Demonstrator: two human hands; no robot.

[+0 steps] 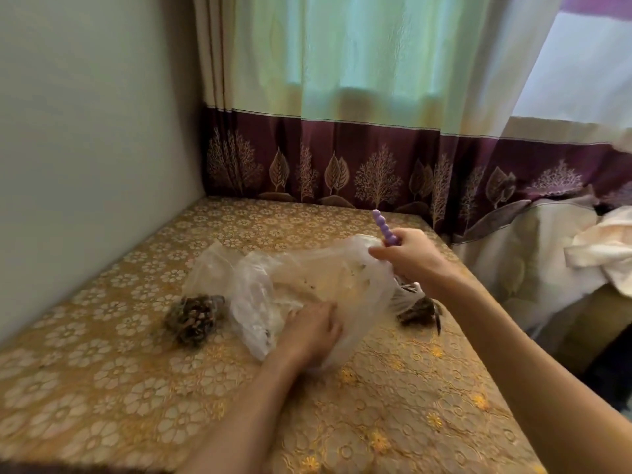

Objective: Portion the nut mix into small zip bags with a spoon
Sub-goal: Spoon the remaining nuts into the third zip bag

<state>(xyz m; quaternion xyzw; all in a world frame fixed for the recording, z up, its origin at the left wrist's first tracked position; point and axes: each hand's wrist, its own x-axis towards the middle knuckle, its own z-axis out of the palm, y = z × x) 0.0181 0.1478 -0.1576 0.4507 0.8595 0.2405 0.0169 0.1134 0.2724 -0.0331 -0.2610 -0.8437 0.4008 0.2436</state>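
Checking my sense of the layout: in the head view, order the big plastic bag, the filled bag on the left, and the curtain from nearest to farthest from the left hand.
1. Big plastic bag, under the left hand.
2. Filled bag, to its left on the table.
3. Curtain, behind the table.

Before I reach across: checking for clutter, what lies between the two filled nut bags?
In the head view, the big clear bag lies between the left nut bag and the right one, with the left hand on it.
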